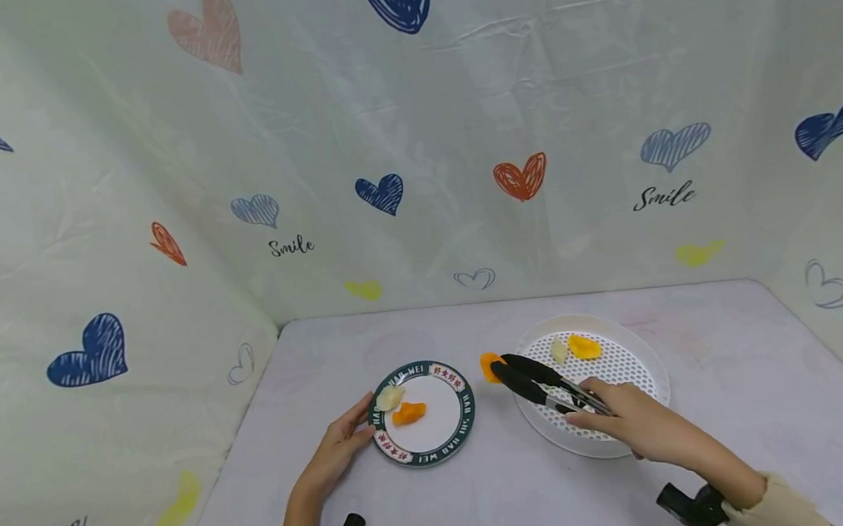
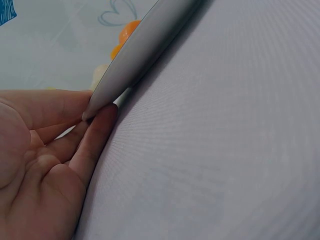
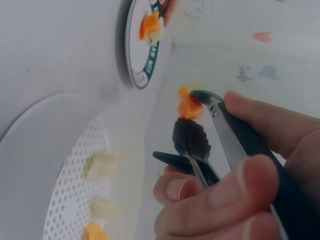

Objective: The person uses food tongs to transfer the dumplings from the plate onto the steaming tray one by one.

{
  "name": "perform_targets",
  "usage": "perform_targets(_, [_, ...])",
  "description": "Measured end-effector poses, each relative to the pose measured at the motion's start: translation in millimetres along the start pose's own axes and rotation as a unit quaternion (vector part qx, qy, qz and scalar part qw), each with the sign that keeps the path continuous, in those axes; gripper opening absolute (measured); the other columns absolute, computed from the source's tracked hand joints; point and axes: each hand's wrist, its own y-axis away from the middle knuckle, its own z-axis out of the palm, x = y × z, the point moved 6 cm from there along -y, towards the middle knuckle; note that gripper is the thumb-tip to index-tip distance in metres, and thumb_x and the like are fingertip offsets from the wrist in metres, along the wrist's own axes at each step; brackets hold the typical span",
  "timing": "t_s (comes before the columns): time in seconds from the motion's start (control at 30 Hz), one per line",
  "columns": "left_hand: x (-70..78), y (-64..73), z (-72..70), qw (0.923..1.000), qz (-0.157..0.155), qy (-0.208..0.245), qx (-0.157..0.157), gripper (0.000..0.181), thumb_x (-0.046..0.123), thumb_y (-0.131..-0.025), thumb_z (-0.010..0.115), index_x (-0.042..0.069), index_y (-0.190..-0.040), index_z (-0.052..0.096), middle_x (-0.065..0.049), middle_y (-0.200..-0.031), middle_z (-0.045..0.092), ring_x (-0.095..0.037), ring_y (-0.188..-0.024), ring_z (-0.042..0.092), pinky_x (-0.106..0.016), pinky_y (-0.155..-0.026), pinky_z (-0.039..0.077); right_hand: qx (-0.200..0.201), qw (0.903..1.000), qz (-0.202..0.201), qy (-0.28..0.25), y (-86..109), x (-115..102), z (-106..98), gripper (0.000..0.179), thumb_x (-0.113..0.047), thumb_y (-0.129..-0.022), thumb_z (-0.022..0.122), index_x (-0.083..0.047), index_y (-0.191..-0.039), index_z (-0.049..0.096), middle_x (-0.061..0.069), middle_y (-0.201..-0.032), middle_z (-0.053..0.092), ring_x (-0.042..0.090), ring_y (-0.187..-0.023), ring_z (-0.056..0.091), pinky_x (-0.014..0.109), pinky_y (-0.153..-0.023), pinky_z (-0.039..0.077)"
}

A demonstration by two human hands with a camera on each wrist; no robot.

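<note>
By the left hand (image 1: 343, 441), the edge of a round white plate with a dark green lettered border (image 1: 442, 416) was pinched between thumb and fingers. By the right hand (image 1: 641, 415), a pair of metal tongs with black tips (image 1: 532, 366) was gripped, and a small orange chunk (image 1: 489, 367) was held at their tips, between the two hands and just beyond the green-bordered plate's edge.

Beneath the right hand and the tongs, a round white tray with a perforated base (image 1: 653, 376) was partly covered, so its middle and near left part could not be fully seen. On its far side, past the right hand, two pale cream pieces (image 3: 101, 166) and a glossy yellow-orange piece (image 1: 585, 347) were set close together. On the green-bordered plate, a pale cream slice (image 1: 390, 398) was placed over the border nearest the left fingers, with a bent orange piece (image 1: 409, 414) just beside it. Black devices (image 1: 695, 508) were worn on both wrists, below beige sleeves (image 1: 774, 508). Under everything, a whitish tabletop (image 1: 502, 498) was seen; beyond both hands, a pale curtain printed with hearts (image 1: 464, 234) was hung.

The held chunk was rounded and bright orange, its outline softly blurred from the right wrist.
</note>
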Motion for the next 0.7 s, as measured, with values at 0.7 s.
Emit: perform_targets(0.7, [-0.1,0.1,0.3,1.0000,-0.004,0.005,-0.001,0.059,0.012,-0.099,0.060,0.003,-0.153,0.037,-0.014,-0.157,0.037,-0.033,-0.148,0.023,-0.052,-0.118,0.018,-0.043,0.9982,0.042,-0.008,26.0,53.1,-15.0,0.071,-0.041,-0.095,0.065,0.017,-0.131,0.045,-0.002,-0.054,0.039,0.006,-0.034,0.036,0.022,-0.033,0.036])
